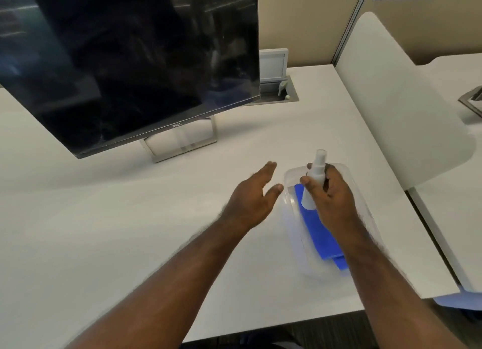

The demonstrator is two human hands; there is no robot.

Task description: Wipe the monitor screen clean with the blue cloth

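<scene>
blue cloth (317, 234) under right hand (331, 192)

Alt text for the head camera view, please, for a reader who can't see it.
The right hand grips a white spray bottle above a clear plastic tray holding a folded blue cloth, while the left hand hovers open beside it. A dark Dell monitor stands on the white desk.

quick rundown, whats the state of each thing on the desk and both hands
monitor: off, dark, smudged, upright on its stand
blue cloth: folded, lying in the clear tray, untouched
clear tray: open, on the desk
spray bottle: held over the tray, nozzle up
right hand: fingers closed around the spray bottle
left hand: open, empty, above the desk
</scene>
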